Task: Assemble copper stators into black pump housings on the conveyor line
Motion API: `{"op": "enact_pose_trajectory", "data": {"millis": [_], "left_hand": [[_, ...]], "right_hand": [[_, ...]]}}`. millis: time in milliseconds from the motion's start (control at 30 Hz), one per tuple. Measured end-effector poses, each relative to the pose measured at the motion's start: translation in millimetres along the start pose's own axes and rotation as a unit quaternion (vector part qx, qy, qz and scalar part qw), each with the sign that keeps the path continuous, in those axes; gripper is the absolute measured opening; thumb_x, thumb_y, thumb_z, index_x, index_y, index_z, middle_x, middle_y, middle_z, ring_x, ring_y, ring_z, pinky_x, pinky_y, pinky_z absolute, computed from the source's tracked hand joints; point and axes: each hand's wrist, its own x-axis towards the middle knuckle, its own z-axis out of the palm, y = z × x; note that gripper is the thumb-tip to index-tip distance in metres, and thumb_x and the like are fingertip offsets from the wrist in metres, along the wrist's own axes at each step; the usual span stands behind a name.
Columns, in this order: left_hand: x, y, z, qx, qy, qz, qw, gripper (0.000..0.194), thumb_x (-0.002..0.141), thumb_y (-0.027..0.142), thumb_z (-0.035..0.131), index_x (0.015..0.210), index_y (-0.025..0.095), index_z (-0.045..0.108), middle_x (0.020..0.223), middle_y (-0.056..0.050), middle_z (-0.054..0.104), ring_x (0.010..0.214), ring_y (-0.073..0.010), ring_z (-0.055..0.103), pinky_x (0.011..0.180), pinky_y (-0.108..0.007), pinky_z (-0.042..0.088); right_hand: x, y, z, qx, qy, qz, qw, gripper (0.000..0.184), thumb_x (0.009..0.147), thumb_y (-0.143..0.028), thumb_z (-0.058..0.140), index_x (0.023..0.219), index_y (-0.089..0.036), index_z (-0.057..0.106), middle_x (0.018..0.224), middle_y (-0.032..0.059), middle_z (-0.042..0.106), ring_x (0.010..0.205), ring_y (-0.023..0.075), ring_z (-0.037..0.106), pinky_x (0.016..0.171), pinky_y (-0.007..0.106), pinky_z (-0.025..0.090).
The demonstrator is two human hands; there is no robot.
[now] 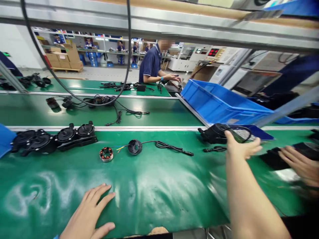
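My left hand [92, 212] hovers or rests low over the green bench mat [159, 186], fingers spread, holding nothing. My right hand [241, 146] is stretched forward beside a black motor housing [218, 133]; its thumb side overlaps the housing and its fingers point right, apart. Whether it touches the housing I cannot tell. A coiled black cable [214, 149] lies just below that housing. Between my hands sit a copper-wound stator ring [106, 154] and a round black cap [135, 147], joined by thin coloured wires. A black cable with a plug [171, 147] runs right from the cap.
Several black pump housings [67, 133] line the left, beside a blue bin edge [6, 139]. A large blue crate [224, 103] stands back right. At far right a co-worker's hand [301, 164] rests on a black part. Another person [152, 63] works across the bench; a cable loop [128, 43] hangs ahead.
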Motion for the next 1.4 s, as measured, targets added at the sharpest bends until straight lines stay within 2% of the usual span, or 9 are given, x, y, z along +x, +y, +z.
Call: {"op": "enact_pose_trajectory", "data": {"millis": [267,433,567,700,867,1000,1100,1267,1400], "left_hand": [[-2.5,2.1,0.1,-0.03,-0.031,-0.022,0.999,0.067,0.091,0.059,0.066,0.15,0.032,0.049,0.152,-0.007,0.053,0.133,-0.0298,0.055,0.102,-0.039,0.055],[-3.7,3.3,-0.7,-0.053,-0.039,-0.036,0.997,0.066,0.092,0.061,0.064,0.149,0.031,0.049,0.151,-0.008,0.053,0.132,-0.0296,0.052,0.104,-0.039,0.051],[12.2,1.5,-10.3,-0.094,-0.077,-0.034,0.992,0.055,0.094,0.059,0.064,0.139,0.028,0.055,0.138,-0.009,0.06,0.118,-0.0276,0.058,0.097,-0.038,0.051],[43.0,-2.7,-6.2,-0.11,-0.143,0.052,0.982,0.051,0.093,0.058,0.066,0.128,0.022,0.058,0.127,-0.009,0.065,0.105,-0.0277,0.059,0.093,-0.042,0.048],[65.4,-6.9,18.4,-0.163,-0.142,0.114,0.97,0.058,0.093,0.061,0.064,0.136,0.024,0.052,0.129,-0.009,0.062,0.103,-0.0276,0.056,0.091,-0.044,0.044],[63.0,-10.8,32.7,-0.194,-0.106,0.1,0.97,0.064,0.09,0.065,0.066,0.139,0.027,0.05,0.132,-0.006,0.061,0.103,-0.0259,0.055,0.089,-0.04,0.044],[60.7,-14.1,50.8,-0.166,-0.033,0.135,0.976,0.04,0.099,0.047,0.063,0.134,0.031,0.055,0.124,0.0,0.067,0.092,-0.0197,0.056,0.08,-0.034,0.043],[64.5,-17.5,79.5,-0.184,0.037,0.093,0.978,0.027,0.098,0.049,0.062,0.114,0.026,0.063,0.102,0.005,0.071,0.076,-0.0139,0.052,0.07,-0.028,0.042],[63.6,-17.4,68.4,-0.169,0.041,0.123,0.977,0.025,0.103,0.041,0.058,0.126,0.032,0.059,0.118,0.005,0.068,0.085,-0.0172,0.053,0.077,-0.032,0.04]], "right_hand": [[-0.3,6.4,-3.8,0.008,-0.004,-0.068,0.998,0.097,0.065,-0.045,0.092,0.149,-0.024,0.049,0.157,0.0216,0.042,0.148,0.0295,0.039,0.119,0.05,0.029],[-23.1,1.4,1.3,0.044,0.071,-0.241,0.967,0.077,0.061,-0.033,0.088,0.13,-0.016,0.058,0.136,0.0261,0.058,0.133,0.039,0.052,0.113,0.057,0.038],[-90.1,-13.5,9.5,0.097,-0.098,-0.442,0.887,0.049,0.08,-0.05,0.071,0.115,-0.017,0.064,0.119,0.019,0.067,0.115,0.0356,0.063,0.104,0.053,0.047],[-169.6,-42.5,33.5,0.043,-0.334,-0.516,0.788,0.04,0.091,-0.058,0.059,0.107,-0.021,0.065,0.115,0.0114,0.071,0.114,0.0284,0.064,0.105,0.045,0.046],[-243.9,-79.9,111.0,-0.112,-0.472,-0.514,0.708,0.044,0.091,-0.059,0.059,0.117,-0.024,0.066,0.129,0.0096,0.067,0.127,0.0291,0.057,0.112,0.046,0.04],[-275.2,-99.8,189.8,-0.189,-0.469,-0.48,0.717,0.077,0.087,-0.064,0.065,0.147,-0.017,0.049,0.152,0.0152,0.051,0.147,0.0336,0.038,0.122,0.05,0.026],[-280.3,-109.7,234.2,-0.247,-0.459,-0.433,0.736,0.091,0.09,-0.068,0.057,0.156,-0.009,0.036,0.164,0.0215,0.032,0.156,0.0374,0.019,0.126,0.055,0.014],[-288.6,-113.8,265.6,-0.309,-0.469,-0.373,0.739,0.101,0.084,-0.078,0.057,0.15,-0.002,0.044,0.15,0.0311,0.047,0.145,0.0456,0.038,0.121,0.06,0.022],[-306.1,-109.9,268.9,-0.308,-0.494,-0.346,0.736,0.095,0.073,-0.064,0.08,0.145,-0.009,0.051,0.143,0.0271,0.055,0.136,0.044,0.049,0.111,0.059,0.04]]}}
